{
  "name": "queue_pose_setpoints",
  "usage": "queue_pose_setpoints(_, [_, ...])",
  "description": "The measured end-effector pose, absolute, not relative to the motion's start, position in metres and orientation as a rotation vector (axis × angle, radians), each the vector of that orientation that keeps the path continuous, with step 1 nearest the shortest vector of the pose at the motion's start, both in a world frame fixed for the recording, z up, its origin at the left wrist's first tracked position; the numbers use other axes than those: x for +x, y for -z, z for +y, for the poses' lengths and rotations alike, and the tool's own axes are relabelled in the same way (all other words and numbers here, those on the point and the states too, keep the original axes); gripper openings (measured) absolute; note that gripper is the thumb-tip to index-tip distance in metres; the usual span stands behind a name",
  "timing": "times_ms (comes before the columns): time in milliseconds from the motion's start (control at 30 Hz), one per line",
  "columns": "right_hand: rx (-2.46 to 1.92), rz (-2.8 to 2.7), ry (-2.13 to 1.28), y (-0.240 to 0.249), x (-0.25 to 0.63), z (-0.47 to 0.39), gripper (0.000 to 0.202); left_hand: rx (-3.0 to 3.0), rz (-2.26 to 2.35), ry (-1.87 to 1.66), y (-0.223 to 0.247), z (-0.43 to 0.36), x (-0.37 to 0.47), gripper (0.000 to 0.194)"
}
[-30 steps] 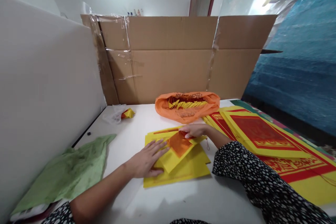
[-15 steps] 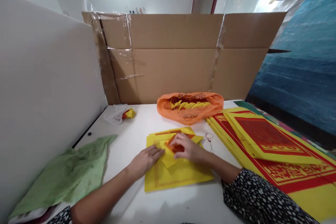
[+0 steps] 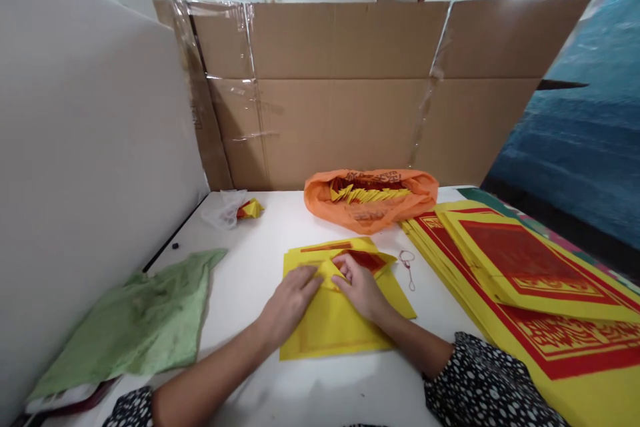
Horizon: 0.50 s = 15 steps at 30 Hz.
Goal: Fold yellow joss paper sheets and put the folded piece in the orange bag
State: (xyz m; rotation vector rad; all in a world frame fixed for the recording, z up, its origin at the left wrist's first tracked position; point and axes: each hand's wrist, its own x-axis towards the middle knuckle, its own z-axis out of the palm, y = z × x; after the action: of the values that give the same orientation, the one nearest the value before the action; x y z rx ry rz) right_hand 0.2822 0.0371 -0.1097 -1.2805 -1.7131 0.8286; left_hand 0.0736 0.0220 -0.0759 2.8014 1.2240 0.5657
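A partly folded yellow and red paper (image 3: 367, 260) lies on a stack of yellow sheets (image 3: 345, 330) on the white table. My left hand (image 3: 295, 293) presses at the left side of the folded paper, its fingertips closed on the yellow flap. From the right, my right hand (image 3: 361, 285) pinches the same paper near its middle, thumb and fingers close together. The two hands are a short gap apart. Part of the fold is hidden under the fingers.
Behind sits an orange bag (image 3: 370, 213) of folded yellow papers. Large red and yellow sheets (image 3: 540, 267) are piled at right, near a thin red string loop (image 3: 407, 267). A green cloth (image 3: 145, 320) and a folded yellow piece (image 3: 253, 208) lie at left. Cardboard (image 3: 340, 127) stands behind.
The paper's left part has been folded over, covering the orange area with a yellow flap. My left hand has moved in closer to my right hand. The view has shifted slightly.
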Motion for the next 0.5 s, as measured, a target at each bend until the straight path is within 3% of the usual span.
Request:
queue_pose_setpoints(200, [-1.242,-1.893,-0.675,0.106,0.282,0.036,0.015,3.029,1.151,-0.203,0.083,0.001,0.089,0.042])
queue_pose_setpoints(500, [-1.210,-1.926,-0.619,0.104,0.282,0.034,0.013,3.134,1.135,-0.232,0.093,0.001,0.089,0.046])
